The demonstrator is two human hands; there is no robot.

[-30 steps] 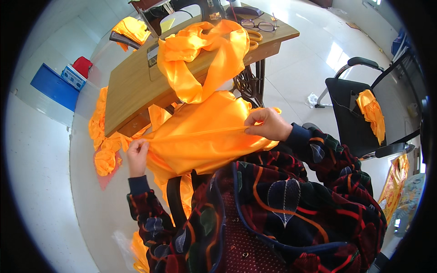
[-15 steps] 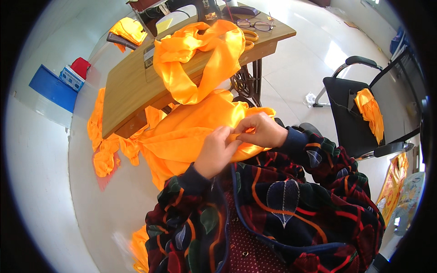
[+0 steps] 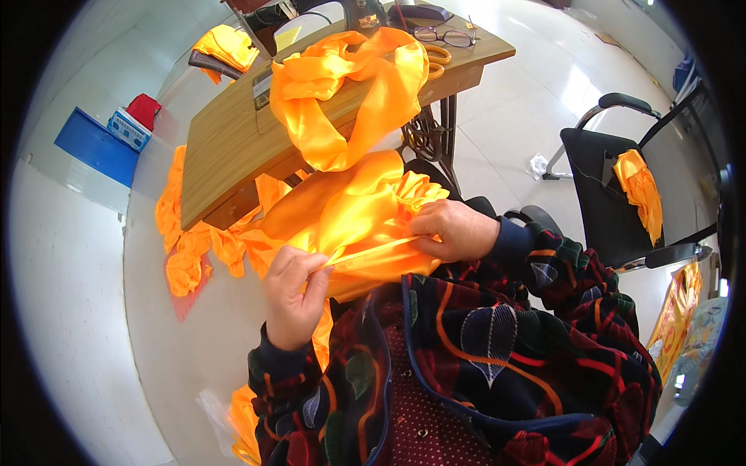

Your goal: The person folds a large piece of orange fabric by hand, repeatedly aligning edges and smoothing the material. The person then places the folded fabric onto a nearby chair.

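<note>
My left hand (image 3: 298,295) pinches an edge of shiny orange satin (image 3: 357,202) lying over my lap. My right hand (image 3: 453,230) grips the same fabric farther right, with a narrow folded strip pulled between the two hands. The rest of the cloth bunches up just beyond my fingers and hangs toward the table. A loop of twisted orange satin (image 3: 326,140) drapes over the front of the wooden sewing table (image 3: 214,163), above my hands.
Eyeglasses (image 3: 444,37) and yellow-handled scissors (image 3: 435,60) lie on the table by the sewing machine (image 3: 361,15). A black chair (image 3: 590,202) with orange fabric (image 3: 641,194) stands at right. More orange fabric (image 3: 186,268) is heaped at left near a blue board (image 3: 93,147).
My hands first came together at the middle of the cloth; since then my left hand has moved left and down, stretching the strip. The far part of the fabric is now more bunched.
</note>
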